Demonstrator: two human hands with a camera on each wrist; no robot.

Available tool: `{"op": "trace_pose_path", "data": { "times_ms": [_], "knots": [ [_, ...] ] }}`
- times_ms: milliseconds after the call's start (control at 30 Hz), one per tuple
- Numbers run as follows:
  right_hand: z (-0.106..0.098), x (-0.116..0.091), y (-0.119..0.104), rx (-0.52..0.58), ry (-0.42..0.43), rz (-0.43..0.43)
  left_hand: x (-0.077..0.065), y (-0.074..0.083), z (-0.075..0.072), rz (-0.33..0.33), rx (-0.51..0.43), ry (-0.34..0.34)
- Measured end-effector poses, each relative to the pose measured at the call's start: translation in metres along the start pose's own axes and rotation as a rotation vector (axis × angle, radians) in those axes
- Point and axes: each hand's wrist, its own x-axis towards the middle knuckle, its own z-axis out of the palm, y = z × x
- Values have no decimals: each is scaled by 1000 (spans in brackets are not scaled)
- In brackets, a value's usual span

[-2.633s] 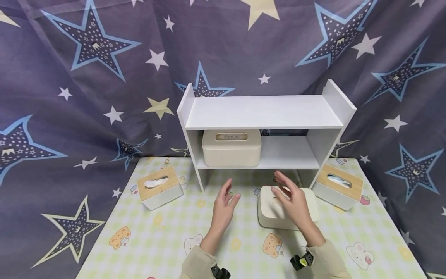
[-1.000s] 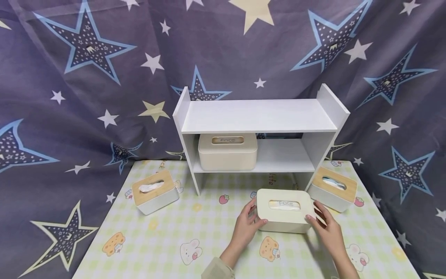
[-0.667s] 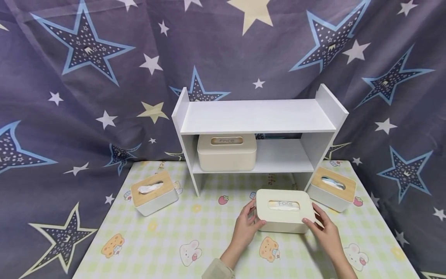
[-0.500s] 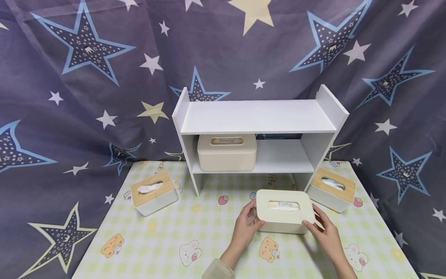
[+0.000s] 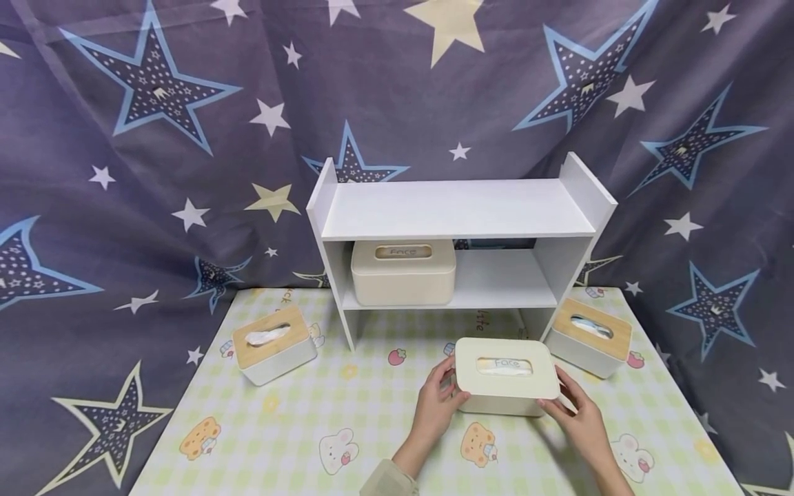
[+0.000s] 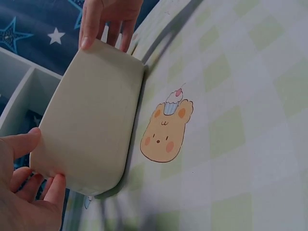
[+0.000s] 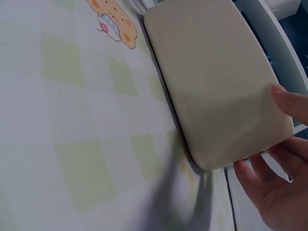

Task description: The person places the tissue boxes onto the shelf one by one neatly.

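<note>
A cream tissue box (image 5: 507, 403) with a slotted lid is in front of the shelf's right half in the head view. Printed packaging reading "Face" shows through its slot. My left hand (image 5: 432, 403) grips the box's left end, thumb at the near corner and fingers along the side. At the opposite end, my right hand (image 5: 582, 411) holds it the same way, its thumb on the near right corner. The left wrist view shows the box's plain front wall (image 6: 94, 115) between both hands. In the right wrist view, fingertips (image 7: 243, 168) press the end wall.
Behind the box stands a white two-tier shelf (image 5: 459, 207), with another cream tissue box (image 5: 403, 284) on its lower tier at left. Wood-topped tissue boxes flank it, one at left (image 5: 276, 362) and one at right (image 5: 586, 350). A checked cloth (image 5: 279, 441) covers the table.
At first the left hand was apart from the box and the right hand hovered over its lid. Both hands have since taken hold of its ends. Over the last second, they have hardly moved.
</note>
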Motion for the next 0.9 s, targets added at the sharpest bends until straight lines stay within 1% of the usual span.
{"op": "trace_pose_path", "data": {
  "times_ms": [267, 500, 733, 900],
  "knots": [
    [3, -3, -3, 3, 38, -14, -1, 2, 0, -10, -2, 2],
    [3, -5, -9, -4, 73, -5, -3, 7, -2, 27, 13, -1],
    [0, -7, -16, 52, 105, -72, -4, 16, -5, 48, -6, 1],
    [-4, -7, -28, 23, 113, -60, -5, 26, -8, 71, -7, -7]
  ]
}}
